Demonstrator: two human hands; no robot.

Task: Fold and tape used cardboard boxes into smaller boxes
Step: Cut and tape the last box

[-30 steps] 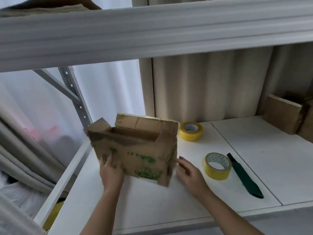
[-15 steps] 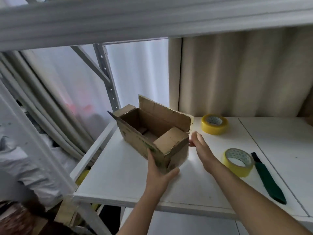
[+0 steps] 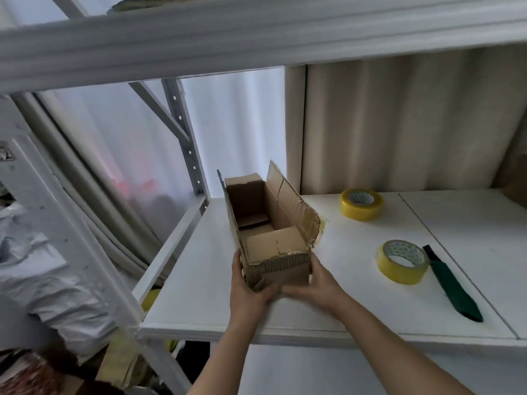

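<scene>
I see the cardboard box (image 3: 268, 223) standing open-topped on the white desk (image 3: 199, 280), toward its left end, with its narrow near end facing me. Its long right flap (image 3: 293, 201) stands up and leans outward, its edge ragged. The far end flap stands upright, and the near end flap (image 3: 273, 245) is folded inward, lying nearly flat over the opening. The near end wall shows torn, corrugated board along the top.

My left hand (image 3: 248, 289) grips the box's near left corner: the thumb lies up the left wall and the fingers curl under and across the lower front. My right hand (image 3: 316, 283) grips the near right corner, its thumb up the right wall and its fingers wrapped across the bottom of the front face, meeting the left hand there. Both sets of fingers are clamped on the box.

To the right on the desk, well apart from the box, lies a roll of yellow tape (image 3: 403, 262), flat with its core facing up. Just beside it on the right is a dark green cutter (image 3: 450, 283), lying lengthwise with its far tip nearly touching the roll. A second yellow tape roll (image 3: 361, 204) sits farther back, near the beige curtain (image 3: 399, 124) behind the desk.

A white shelf beam (image 3: 256, 38) crosses overhead, and a grey perforated upright (image 3: 185, 138) rises at the desk's back left corner.
</scene>
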